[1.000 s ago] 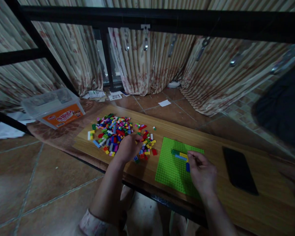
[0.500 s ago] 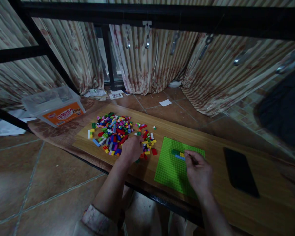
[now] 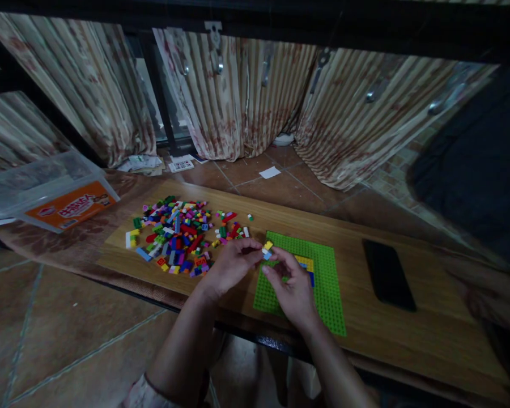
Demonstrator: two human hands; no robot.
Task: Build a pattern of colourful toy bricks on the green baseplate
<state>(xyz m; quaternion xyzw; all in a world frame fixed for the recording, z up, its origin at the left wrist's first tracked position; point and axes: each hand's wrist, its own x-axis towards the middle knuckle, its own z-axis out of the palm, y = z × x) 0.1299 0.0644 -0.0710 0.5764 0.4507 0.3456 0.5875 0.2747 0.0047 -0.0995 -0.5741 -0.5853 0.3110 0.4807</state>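
My left hand (image 3: 232, 265) and my right hand (image 3: 289, 286) meet above the left edge of the green baseplate (image 3: 323, 289). Between their fingertips they pinch a few small bricks (image 3: 267, 249), yellow, white and light blue. On the baseplate, just right of my right hand, sits a short row of joined bricks (image 3: 306, 265), yellow and blue. A heap of loose coloured bricks (image 3: 176, 235) lies on the wooden table (image 3: 357, 334) to the left of my hands.
A clear plastic tub with an orange label (image 3: 55, 195) stands at the table's far left. A black phone (image 3: 387, 275) lies right of the baseplate. Striped curtains hang behind, and a black metal bar crosses overhead. A dark shape fills the right edge.
My left hand left the brick heap with small bricks and moved right. My right hand lifted off the bricks on the baseplate and came left to meet it. The camera shifted right and down.
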